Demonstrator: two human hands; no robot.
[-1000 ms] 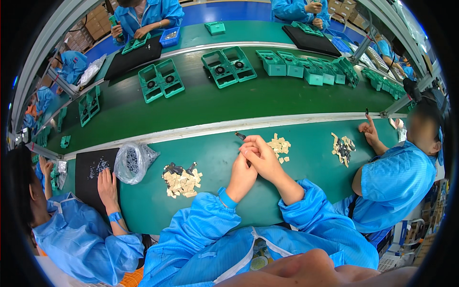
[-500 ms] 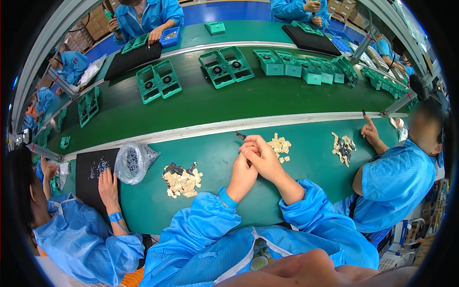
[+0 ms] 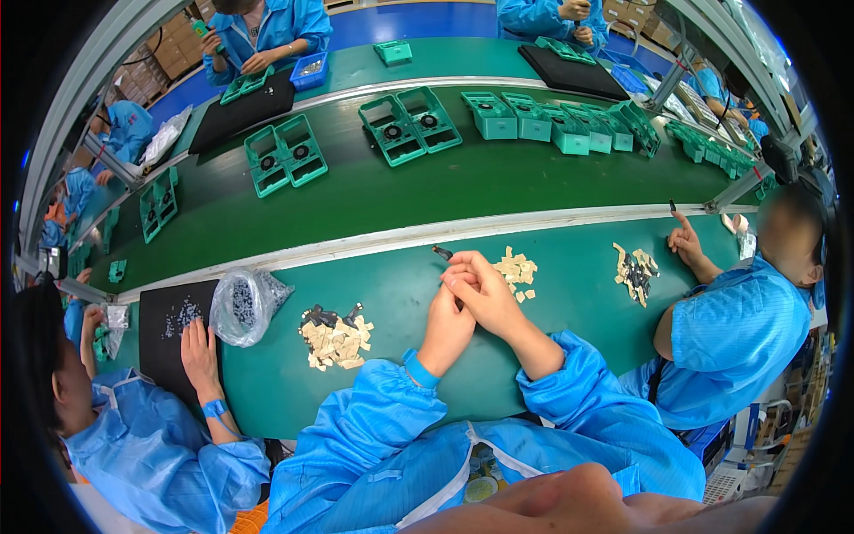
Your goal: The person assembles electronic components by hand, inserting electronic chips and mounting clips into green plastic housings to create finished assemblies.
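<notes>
My left hand and my right hand are together above the green tabletop, the right fingers folded over the left ones. Both are closed, and whatever lies between them, if anything, is hidden. Just beyond the right fingertips is a small black piece with a narrow end; I cannot tell whether it touches them. To the left of my hands lies a pile of cream-coloured flat pieces with black parts at its top. A smaller heap of cream pieces lies right behind my right hand.
A clear plastic bag of small dark parts stands left, beside a black mat. Co-workers sit on both sides, one hand on that mat. Another mixed pile lies right. Past a white rail, green housings sit on a conveyor belt.
The whole view has shifted slightly, so most things appear a little further left. My hands stay folded together in the same pose.
</notes>
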